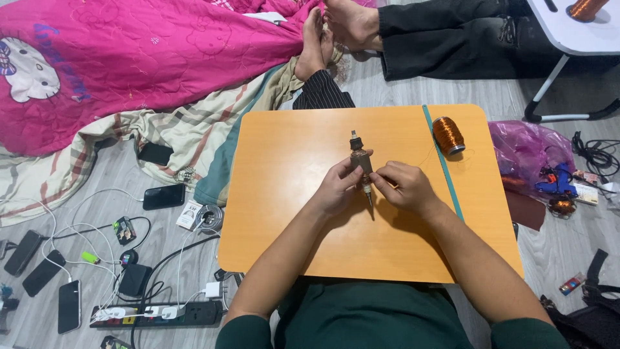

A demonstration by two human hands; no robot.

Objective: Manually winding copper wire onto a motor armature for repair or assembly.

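Far left, a pink blanket (129,58) is spread over a striped, checked sheet (174,129) on the grey floor. Near left, several dark phones (70,305) and white cables are laid out beside a black power strip (158,314); a further phone (164,196) is seen just left of the table. A low orange table (290,213) occupies the centre, with a teal stripe (442,158) run along its right part. Above the middle of the table a small motor armature (360,161), with wound core and thin shaft, is held roughly upright, its shaft end pointed toward the near side. The left hand (336,187) is closed around the armature's lower body from the left, thumb against it. The right hand (403,187) is pinched on the lower shaft from the right, fingertips meeting those of the left hand. A spool of copper wire (448,135) lies on the table, far right, touching the teal stripe and well apart from the hands. Further right, a purple plastic bag (526,148) and a blue tool (557,179) rest on the floor. Bare feet (336,32) of another person are seen at the far edge.
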